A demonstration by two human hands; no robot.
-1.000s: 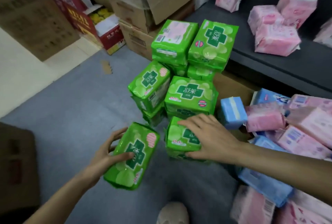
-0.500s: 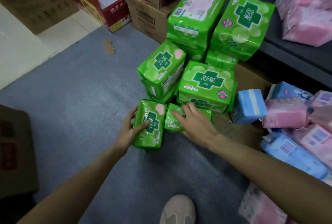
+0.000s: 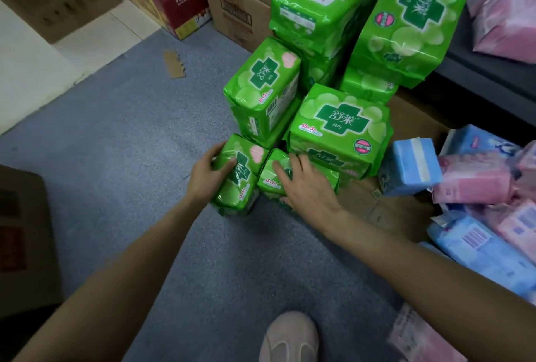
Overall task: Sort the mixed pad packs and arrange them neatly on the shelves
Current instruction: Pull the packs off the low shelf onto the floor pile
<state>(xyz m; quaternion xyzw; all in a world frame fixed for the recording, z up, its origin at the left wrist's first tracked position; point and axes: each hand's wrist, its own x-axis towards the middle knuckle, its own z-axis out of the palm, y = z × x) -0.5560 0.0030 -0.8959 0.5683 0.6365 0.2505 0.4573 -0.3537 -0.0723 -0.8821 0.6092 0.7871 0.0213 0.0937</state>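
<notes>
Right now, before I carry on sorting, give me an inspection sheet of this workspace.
Surface: grey carpet floor.
Job's things: green packs stacked; two small green packs in front, side by side.
Clutter: pink and blue packs heaped at right; cardboard scrap.
Grips: left hand holds left small pack; right hand rests on right small pack.
Cables: nothing seen.
Surroundings: cardboard boxes, dark shelf, shoe.

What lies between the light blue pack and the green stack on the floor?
Head view: only flattened brown cardboard shows between the light blue pack and the green stack.
</notes>
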